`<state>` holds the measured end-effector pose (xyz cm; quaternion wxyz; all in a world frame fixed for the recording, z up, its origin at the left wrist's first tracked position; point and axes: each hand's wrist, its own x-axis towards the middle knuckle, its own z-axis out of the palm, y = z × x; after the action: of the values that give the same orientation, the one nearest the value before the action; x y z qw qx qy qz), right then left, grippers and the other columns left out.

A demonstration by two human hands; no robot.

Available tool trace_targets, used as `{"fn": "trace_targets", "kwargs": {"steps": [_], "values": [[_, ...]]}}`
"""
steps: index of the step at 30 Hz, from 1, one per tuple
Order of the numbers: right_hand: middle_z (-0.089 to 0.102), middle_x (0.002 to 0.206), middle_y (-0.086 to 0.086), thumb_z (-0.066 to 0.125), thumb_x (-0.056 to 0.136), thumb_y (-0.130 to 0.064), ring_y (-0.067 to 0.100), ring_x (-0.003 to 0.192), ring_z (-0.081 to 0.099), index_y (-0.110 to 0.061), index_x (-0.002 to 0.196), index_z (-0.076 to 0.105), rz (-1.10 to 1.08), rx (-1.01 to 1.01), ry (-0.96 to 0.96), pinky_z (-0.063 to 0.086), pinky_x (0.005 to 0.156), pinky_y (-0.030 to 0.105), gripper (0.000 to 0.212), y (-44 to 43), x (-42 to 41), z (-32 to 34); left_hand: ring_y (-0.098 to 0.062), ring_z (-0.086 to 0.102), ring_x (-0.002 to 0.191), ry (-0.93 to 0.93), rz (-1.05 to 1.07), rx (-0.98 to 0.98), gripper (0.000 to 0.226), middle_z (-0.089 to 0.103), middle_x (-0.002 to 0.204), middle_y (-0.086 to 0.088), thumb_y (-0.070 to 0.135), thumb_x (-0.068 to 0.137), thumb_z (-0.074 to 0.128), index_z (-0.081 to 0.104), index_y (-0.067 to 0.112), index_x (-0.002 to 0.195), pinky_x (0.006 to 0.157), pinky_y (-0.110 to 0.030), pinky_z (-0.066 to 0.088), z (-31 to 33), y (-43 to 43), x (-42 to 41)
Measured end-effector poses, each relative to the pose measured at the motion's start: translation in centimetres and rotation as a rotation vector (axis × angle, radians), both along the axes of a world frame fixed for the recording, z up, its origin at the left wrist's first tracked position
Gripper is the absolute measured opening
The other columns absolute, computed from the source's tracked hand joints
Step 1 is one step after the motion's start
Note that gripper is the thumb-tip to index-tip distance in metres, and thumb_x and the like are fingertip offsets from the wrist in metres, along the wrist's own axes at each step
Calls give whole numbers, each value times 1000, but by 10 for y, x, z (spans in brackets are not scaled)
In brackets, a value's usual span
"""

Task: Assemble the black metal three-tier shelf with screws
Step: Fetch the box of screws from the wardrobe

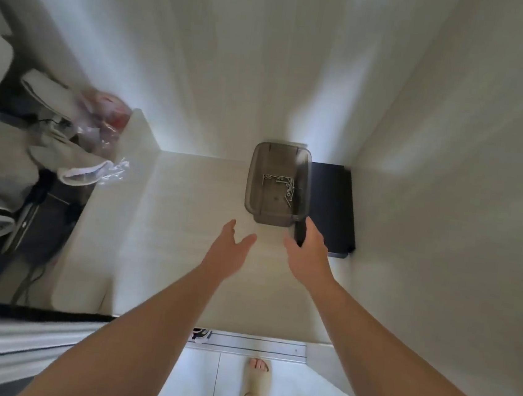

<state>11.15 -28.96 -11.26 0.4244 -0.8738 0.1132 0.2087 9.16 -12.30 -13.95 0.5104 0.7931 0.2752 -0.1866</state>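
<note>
A translucent grey plastic bin (276, 214) stands on the white tabletop (186, 222) with several silver screws (282, 184) loose on its bottom. A flat black metal shelf panel (333, 205) lies just right of the bin, against the side wall. My left hand (227, 252) reaches forward over the table with straight, spread fingers, short of the bin's near left corner and holding nothing. My right hand (307, 254) is at the bin's near right corner, thumb and fingers either side of a short black piece (299, 234). The view is motion-blurred.
White walls close the table in at the back and right. Left of the table are heaped clothes (32, 154), a clear plastic bag (111, 137) and cables on the floor. My foot in a sandal (254, 387) stands on white floor tiles below the table's front edge.
</note>
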Motion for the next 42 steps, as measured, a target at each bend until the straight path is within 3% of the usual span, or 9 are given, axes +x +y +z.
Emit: {"fn": "trace_targets", "kwargs": {"steps": [12, 15, 17, 21, 26, 30, 33, 37, 42], "values": [[28, 165, 5, 61, 101, -30, 29, 148, 32, -17, 162, 18, -173, 138, 268, 32, 115, 40, 76, 1, 92, -24, -26, 64, 108, 135, 282, -298, 61, 60, 130, -12, 28, 95, 63, 40, 9, 149, 92, -39, 56, -41, 6, 113], [59, 125, 5, 60, 101, -28, 24, 110, 58, -12, 137, 48, -249, 198, 303, 46, 107, 47, 42, 2, 99, -22, -25, 69, 99, 152, 290, -318, 39, 66, 117, -12, 19, 98, 60, 53, 7, 134, 82, -36, 59, -43, 7, 121], [52, 95, -6, 57, 103, -21, 14, 87, 52, -13, 130, 51, -291, 245, 295, 47, 105, 47, 29, 3, 99, -22, -24, 70, 88, 138, 322, -340, 35, 66, 111, -12, 13, 99, 57, 52, 8, 133, 76, -35, 60, -43, 9, 122], [59, 103, 4, 58, 101, -18, 28, 104, 58, -13, 108, 58, -336, 271, 265, 45, 108, 53, 9, 9, 89, -12, -22, 67, 70, 106, 340, -376, 32, 65, 92, -12, 5, 99, 54, 51, 9, 130, 67, -32, 60, -35, 16, 118], [57, 91, 12, 60, 96, -21, 25, 84, 46, -6, 89, 58, -347, 286, 236, 53, 89, 48, 16, 18, 60, -1, -27, 70, 69, 99, 308, -354, 22, 66, 89, -14, 1, 96, 52, 55, 8, 117, 66, -35, 61, -17, 34, 94], [56, 73, -6, 58, 99, -17, 19, 83, 47, -20, 77, 57, -370, 300, 230, 44, 108, 58, 22, 27, 21, 13, -31, 74, 74, 75, 283, -290, 18, 69, 88, -15, 1, 92, 57, 59, 10, 107, 68, -39, 62, 0, 55, 58], [64, 99, 8, 57, 100, -21, 27, 98, 58, -10, 98, 65, -345, 287, 198, 44, 108, 61, 14, 28, -15, 23, -32, 74, 69, 65, 222, -226, 15, 69, 83, -15, 1, 89, 59, 61, 13, 99, 71, -43, 62, 8, 68, 27], [53, 147, 4, 58, 100, -29, 24, 130, 53, -13, 148, 49, -338, 189, 139, 43, 113, 52, 51, 17, -60, 29, -29, 71, 56, 86, 88, -163, 15, 70, 78, -17, 2, 89, 61, 63, 16, 89, 63, -38, 60, 14, 84, -12], [47, 154, 1, 59, 101, -29, 21, 137, 50, -16, 153, 41, -347, 90, 86, 40, 109, 36, 57, -7, -119, 32, -27, 70, 55, 146, -157, -80, 16, 70, 69, -14, 2, 87, 63, 67, 16, 92, 58, -36, 60, 24, 93, -51]]}}
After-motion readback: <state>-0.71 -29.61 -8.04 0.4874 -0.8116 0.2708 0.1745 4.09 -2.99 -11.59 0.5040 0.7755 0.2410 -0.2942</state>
